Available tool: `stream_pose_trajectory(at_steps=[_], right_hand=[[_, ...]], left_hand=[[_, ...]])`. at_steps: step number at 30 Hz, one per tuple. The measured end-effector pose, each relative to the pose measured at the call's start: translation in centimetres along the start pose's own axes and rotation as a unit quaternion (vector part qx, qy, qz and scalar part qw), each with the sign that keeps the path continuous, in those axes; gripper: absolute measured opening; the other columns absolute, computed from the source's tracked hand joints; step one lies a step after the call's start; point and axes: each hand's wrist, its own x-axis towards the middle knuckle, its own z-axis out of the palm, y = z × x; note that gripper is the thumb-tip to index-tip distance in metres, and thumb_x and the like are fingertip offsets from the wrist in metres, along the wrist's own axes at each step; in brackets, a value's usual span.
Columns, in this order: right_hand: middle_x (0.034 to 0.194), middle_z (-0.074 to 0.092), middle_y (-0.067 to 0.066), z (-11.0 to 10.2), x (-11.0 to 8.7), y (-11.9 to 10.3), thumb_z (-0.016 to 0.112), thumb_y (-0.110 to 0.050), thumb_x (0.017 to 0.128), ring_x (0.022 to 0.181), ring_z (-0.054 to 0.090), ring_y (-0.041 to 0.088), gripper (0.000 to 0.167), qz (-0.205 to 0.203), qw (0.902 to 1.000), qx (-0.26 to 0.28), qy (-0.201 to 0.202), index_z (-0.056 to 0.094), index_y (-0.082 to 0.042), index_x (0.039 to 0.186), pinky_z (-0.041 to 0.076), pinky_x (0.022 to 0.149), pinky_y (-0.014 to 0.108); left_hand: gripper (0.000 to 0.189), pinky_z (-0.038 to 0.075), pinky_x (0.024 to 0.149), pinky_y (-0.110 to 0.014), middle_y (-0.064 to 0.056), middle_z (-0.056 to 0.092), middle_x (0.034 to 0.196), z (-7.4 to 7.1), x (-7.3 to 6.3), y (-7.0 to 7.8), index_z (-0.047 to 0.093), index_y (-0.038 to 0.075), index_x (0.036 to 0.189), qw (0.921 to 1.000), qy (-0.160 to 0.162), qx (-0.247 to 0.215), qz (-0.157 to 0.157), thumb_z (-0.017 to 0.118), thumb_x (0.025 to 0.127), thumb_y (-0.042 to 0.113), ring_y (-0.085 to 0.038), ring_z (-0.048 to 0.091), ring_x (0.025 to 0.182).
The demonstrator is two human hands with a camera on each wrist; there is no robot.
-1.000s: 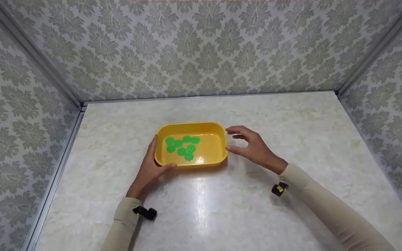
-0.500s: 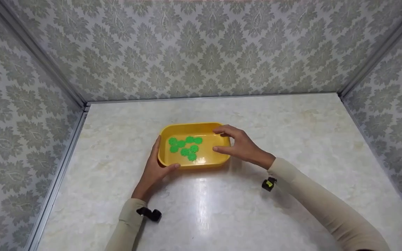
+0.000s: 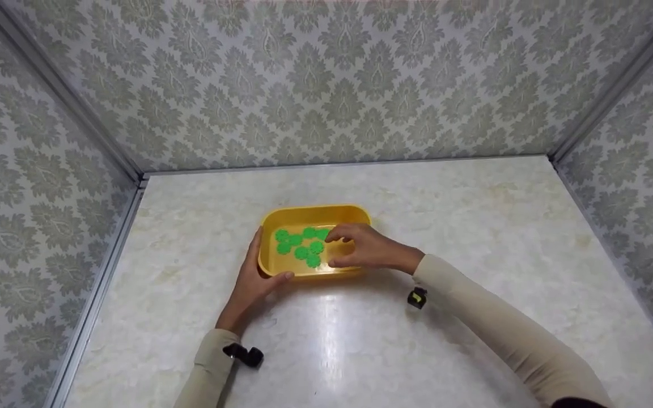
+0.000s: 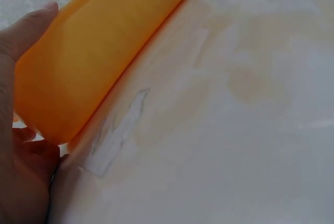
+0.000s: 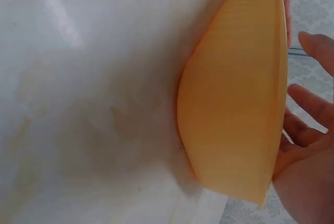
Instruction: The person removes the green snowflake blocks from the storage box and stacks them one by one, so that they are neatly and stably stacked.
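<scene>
A yellow plastic tray (image 3: 281, 214) stands on the table, several green notched discs (image 3: 302, 253) lying in the left and middle part of its floor. My left hand (image 3: 250, 286) grips the tray's left end, thumb at the front rim and fingers along the left side. In the left wrist view the thumb (image 4: 34, 25) lies on the tray wall (image 4: 99, 51) and other fingers sit at its lower corner. My right hand (image 3: 369, 249) reaches over the tray's right end, fingers bent and apart from the thumb, beside the discs. Nothing shows between its fingers (image 5: 308, 101).
The pale marbled table (image 3: 462, 226) extends around the tray. Patterned wall panels (image 3: 326, 85) rise at the back and both sides. Dark wrist cameras (image 3: 245, 356) are strapped on both sleeves.
My right hand has moved left, from beside the tray's right end to inside it, close to the discs. The left hand keeps its grip on the tray.
</scene>
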Motion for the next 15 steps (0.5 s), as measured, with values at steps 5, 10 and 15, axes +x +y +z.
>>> stream_pose_trajectory(at_steps=[5, 10, 15], right_hand=[[0.132, 0.073, 0.022, 0.4, 1.1, 0.0, 0.087, -0.023, 0.096, 0.120, 0.067, 0.039, 0.048, 0.021, 0.9991, -0.033, -0.018, 0.075, 0.004, 0.134, 0.055, 0.104, 0.055], [0.135, 0.072, 0.020, 0.9, 2.2, 0.4, 0.085, -0.020, 0.099, 0.120, 0.068, 0.035, 0.046, 0.055, 0.9980, -0.019, -0.024, 0.074, 0.003, 0.137, 0.056, 0.104, 0.051], [0.133, 0.076, 0.018, 1.3, 3.6, 0.7, 0.084, -0.014, 0.098, 0.118, 0.071, 0.030, 0.041, 0.081, 0.9966, -0.010, -0.013, 0.076, 0.004, 0.134, 0.057, 0.107, 0.047]], left_hand=[[0.121, 0.028, 0.132, -0.051, -0.005, 0.016, 0.184, 0.2, -0.1, 0.0, 0.010, 0.019, 0.179, 0.9999, -0.003, 0.010, -0.006, 0.093, 0.091, 0.023, -0.028, 0.029, 0.164], [0.120, 0.026, 0.133, -0.052, -0.007, 0.016, 0.184, 0.1, -0.2, 0.1, 0.010, 0.017, 0.179, 0.9999, -0.004, 0.014, -0.005, 0.092, 0.092, 0.022, -0.029, 0.027, 0.165], [0.120, 0.022, 0.134, -0.053, -0.008, 0.016, 0.184, -0.2, 0.0, 0.0, 0.012, 0.016, 0.179, 0.9998, -0.004, 0.015, 0.010, 0.092, 0.091, 0.019, -0.029, 0.023, 0.167]])
